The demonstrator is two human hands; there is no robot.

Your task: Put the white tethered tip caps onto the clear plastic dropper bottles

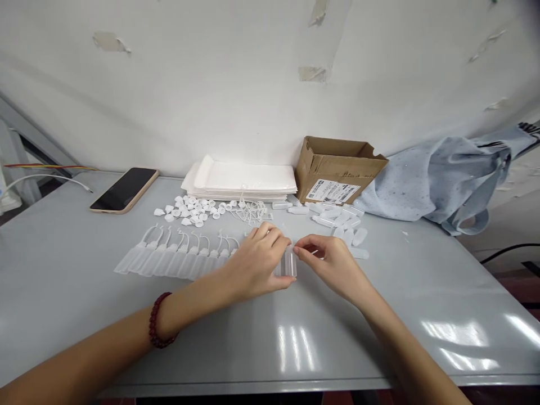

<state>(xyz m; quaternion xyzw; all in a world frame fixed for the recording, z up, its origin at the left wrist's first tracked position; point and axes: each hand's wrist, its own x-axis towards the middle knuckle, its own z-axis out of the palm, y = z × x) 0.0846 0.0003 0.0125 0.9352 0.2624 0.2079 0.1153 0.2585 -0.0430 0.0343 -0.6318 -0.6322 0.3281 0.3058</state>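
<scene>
Between the thumb and fingers of my left hand point(259, 263) stands out a small clear plastic tube point(291, 262), held near the grey tabletop. The fingers of my right hand point(331, 260) are pinched at the upper right side of that same tube. A row of frosted tubes point(169, 260) with white caps and string loops lies to the left, its right end hidden behind my left hand. Further back are a heap of loose white caps point(196, 209) and a tangle of white strings point(252, 212). Loose clear tubes point(337, 216) lie scattered beyond my right hand.
A stack of white envelopes point(248, 179) and an open cardboard box point(337, 174) rest against the wall. A phone point(124, 190) lies at the back left, near a white cable point(50, 176). Light blue fabric point(422, 180) is heaped at the back right.
</scene>
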